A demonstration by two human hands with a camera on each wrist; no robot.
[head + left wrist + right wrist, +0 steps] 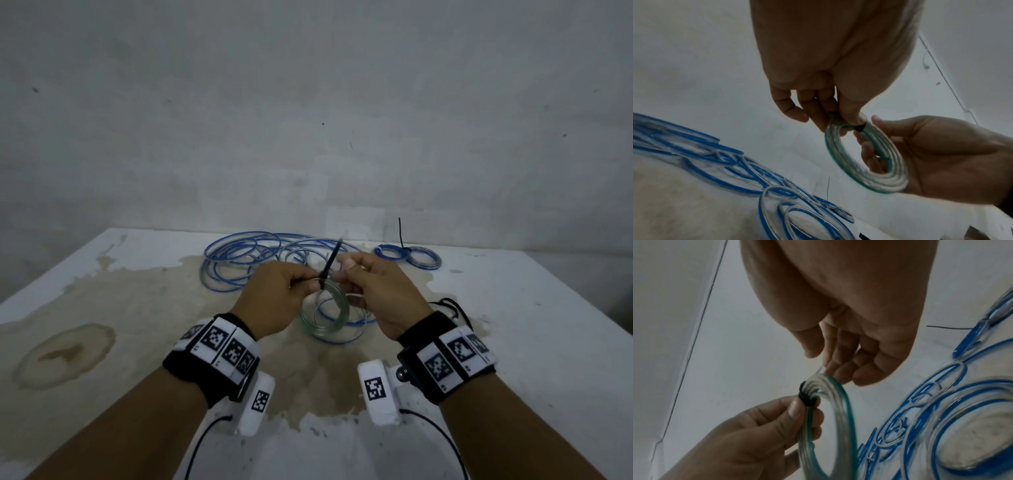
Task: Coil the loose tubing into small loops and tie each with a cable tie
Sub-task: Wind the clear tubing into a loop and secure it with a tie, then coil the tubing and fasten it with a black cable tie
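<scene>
We hold the springy green coil [323,310] beside its black cable tie [329,263]; left hand [274,298] pinches the tie, right hand [380,294] pinches the light, slippery tubing.

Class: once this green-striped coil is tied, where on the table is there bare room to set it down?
Bare patches: the near left of the table, around the brown stain, and the near right. Crowded: the far middle, with loose blue tubing and tied coils.

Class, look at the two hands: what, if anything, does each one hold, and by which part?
Both hold the green-striped tubing coil at its top: left hand beside the black cable tie, right hand on the other side.
</scene>
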